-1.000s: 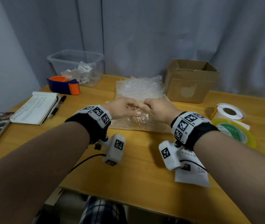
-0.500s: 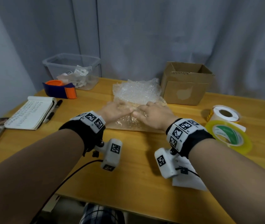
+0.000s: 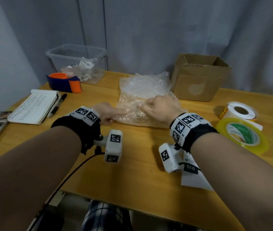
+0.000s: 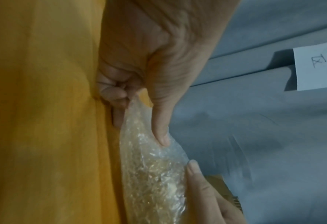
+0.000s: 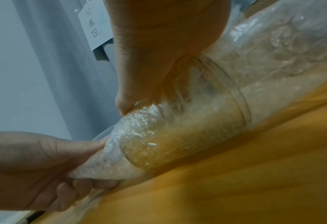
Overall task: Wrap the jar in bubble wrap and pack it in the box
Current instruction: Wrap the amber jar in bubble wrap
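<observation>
The left hand [image 3: 106, 113] has slid from the middle to the bubble wrap's [image 3: 145, 90] left end, pinching it. The right hand [image 3: 161, 108] now pinches the wrap over the jar [image 5: 193, 124].

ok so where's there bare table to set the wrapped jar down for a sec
Bare wood lies between the notebook and the bubble wrap, and in front of the wrap out to the near table edge, left of the paper slip. It is crowded on the right around the tape roll, label roll and box.
</observation>
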